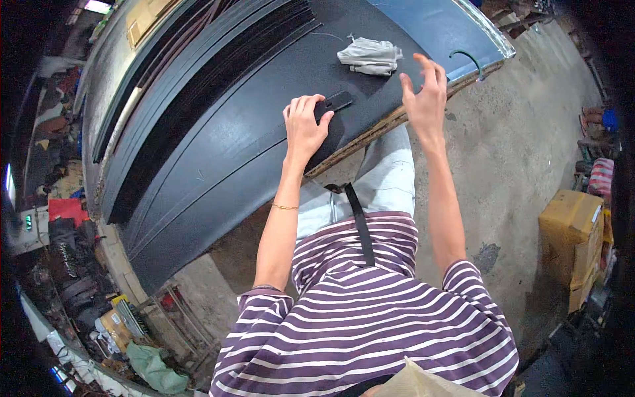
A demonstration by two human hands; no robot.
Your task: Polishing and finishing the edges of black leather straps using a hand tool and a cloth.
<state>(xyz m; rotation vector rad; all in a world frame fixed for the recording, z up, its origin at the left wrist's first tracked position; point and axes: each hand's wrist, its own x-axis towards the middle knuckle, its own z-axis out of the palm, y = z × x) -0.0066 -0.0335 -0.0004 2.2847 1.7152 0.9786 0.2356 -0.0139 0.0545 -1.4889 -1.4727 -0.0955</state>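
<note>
My left hand (305, 126) rests over the dark work surface, its fingers curled on the near end of a short black flat strip (341, 101). The strip's far end sticks out to the right, and my palm hides the rest. Above the surface's front edge is my right hand (426, 96), raised with its fingers spread and nothing in it. Just beyond the two hands lies a bundle of whitish-grey strips (370, 55), seemingly tied, with a loose thread at its top.
Long black strips or sheets (192, 86) lie stacked along the far left of the work surface (225, 165). A thin green curved piece (468, 59) hangs at the right edge, beside a blue sheet (436, 30). On the floor at right stands a cardboard box (570, 218).
</note>
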